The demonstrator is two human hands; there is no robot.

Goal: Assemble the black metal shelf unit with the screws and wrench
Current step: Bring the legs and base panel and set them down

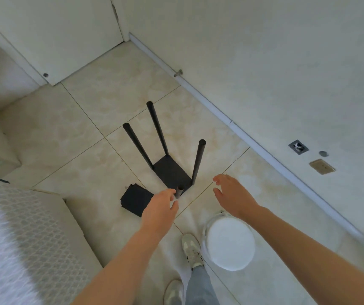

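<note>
In the head view, the half-built shelf unit (198, 164) stands on the tiled floor (77, 133) in the middle of the frame, not far from the wall. It has a square black base panel (172, 172), with three long posts (157, 128) upright at three of its corners and only a short stub (179, 192) at the nearest one. A stack of black panels (135, 200) lies flat just to the left of the base. The left hand (160, 210) reaches down with loosely spread fingers, the fingertips just beside the stub and holding nothing. The right hand (231, 194) hovers wide and empty near the right-hand post. A white bucket (229, 243) sits by the person's shoe (193, 249). No screws or wrench show here, nor a fourth long post. The step in hand appears to be the fourth corner. The next move probably calls for finding the missing post, setting it squarely on the stub and turning it tight. The other hand would steady the base meanwhile, before a panel from the stack goes on top.
</note>
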